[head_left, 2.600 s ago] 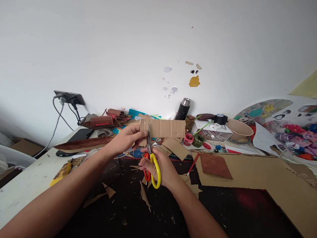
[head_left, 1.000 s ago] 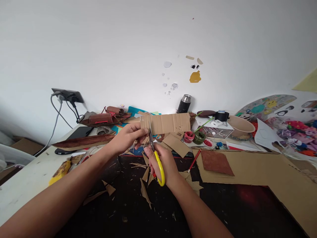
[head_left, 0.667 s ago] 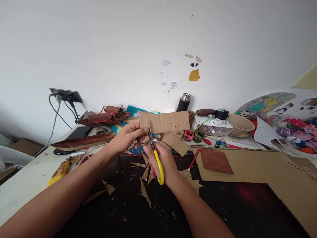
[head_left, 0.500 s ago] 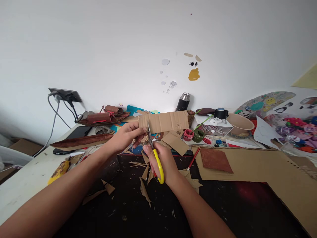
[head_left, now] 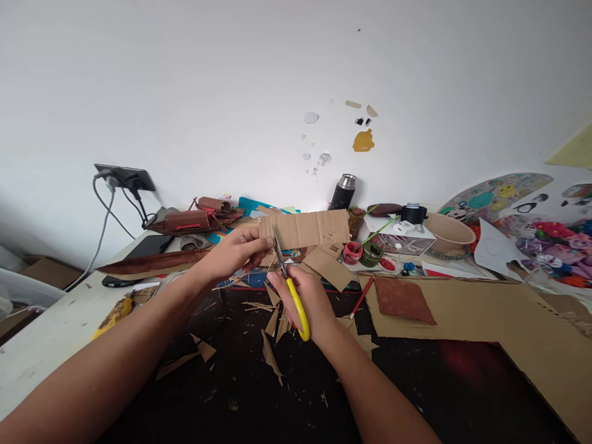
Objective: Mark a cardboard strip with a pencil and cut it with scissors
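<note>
Working outward from the near side, we record cardboard scraps (head_left: 271, 357) scattered over a dark mat (head_left: 240, 370), below both hands. Our right hand (head_left: 314, 300) has its fingers curled around the yellow and red scissors (head_left: 300, 306), the red loop mostly hidden. Blades point up and away, crossing the strip's left part; how far apart they stand, and whether one lies behind the board, we cannot tell. Our left hand (head_left: 235, 251) pinches the left end of the cardboard strip (head_left: 309, 229) between thumb and fingers, closed with no visible gap. The strip is held raised over the work surface, roughly level, its right end unsupported. Principal hazard, in our judgement: the left thumb sits just beside the blades — a slip of the board could cause a nick. Secondly, the free end may sag or twist for want of support, bending the cut off line. Beyond, we note a red paint pot (head_left: 353, 253) and a green paint pot (head_left: 371, 254) — a dropped strip could smear — and a leaning flask (head_left: 342, 197) before the wall (head_left: 222, 92).
</note>
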`<state>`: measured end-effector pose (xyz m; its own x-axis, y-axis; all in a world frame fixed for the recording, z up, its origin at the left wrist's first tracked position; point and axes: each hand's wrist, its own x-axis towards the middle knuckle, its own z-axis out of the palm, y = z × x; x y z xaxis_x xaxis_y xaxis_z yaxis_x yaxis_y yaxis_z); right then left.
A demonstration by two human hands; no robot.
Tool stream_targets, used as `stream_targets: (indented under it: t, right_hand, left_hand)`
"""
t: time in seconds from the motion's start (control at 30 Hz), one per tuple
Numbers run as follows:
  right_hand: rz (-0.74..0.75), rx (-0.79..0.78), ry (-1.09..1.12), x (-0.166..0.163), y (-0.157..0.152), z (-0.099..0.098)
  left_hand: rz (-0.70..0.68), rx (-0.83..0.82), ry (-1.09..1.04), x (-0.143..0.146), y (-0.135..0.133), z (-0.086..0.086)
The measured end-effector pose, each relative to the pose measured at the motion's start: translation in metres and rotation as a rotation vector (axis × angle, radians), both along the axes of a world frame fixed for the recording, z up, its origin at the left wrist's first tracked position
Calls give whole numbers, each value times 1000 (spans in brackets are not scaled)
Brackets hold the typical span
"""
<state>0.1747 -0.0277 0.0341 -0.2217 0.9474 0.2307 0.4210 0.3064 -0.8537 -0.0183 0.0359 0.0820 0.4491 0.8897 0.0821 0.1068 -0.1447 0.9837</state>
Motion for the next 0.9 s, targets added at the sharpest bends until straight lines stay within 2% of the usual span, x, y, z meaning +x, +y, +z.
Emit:
stream_targets:
  t: [0.13, 0.37, 0.53, 0.7, 0.9]
  right_hand:
    - [-7, 24, -13, 0, 0, 0]
    - [57, -169, 115, -4, -3, -3]
    - [92, -252, 240, -7, -4, -6]
    - [150, -311, 361, -10, -3, -4]
    - [121, -289, 281, -7, -4, -5]
  left_hand:
    - [-21, -37, -26, -2, 2, -3]
    - [65, 38, 41, 9, -5, 1]
    - [97, 79, 21, 16, -13, 10]
    - [131, 77, 28, 13, -11, 8]
    - [136, 68, 40, 12, -11, 6]
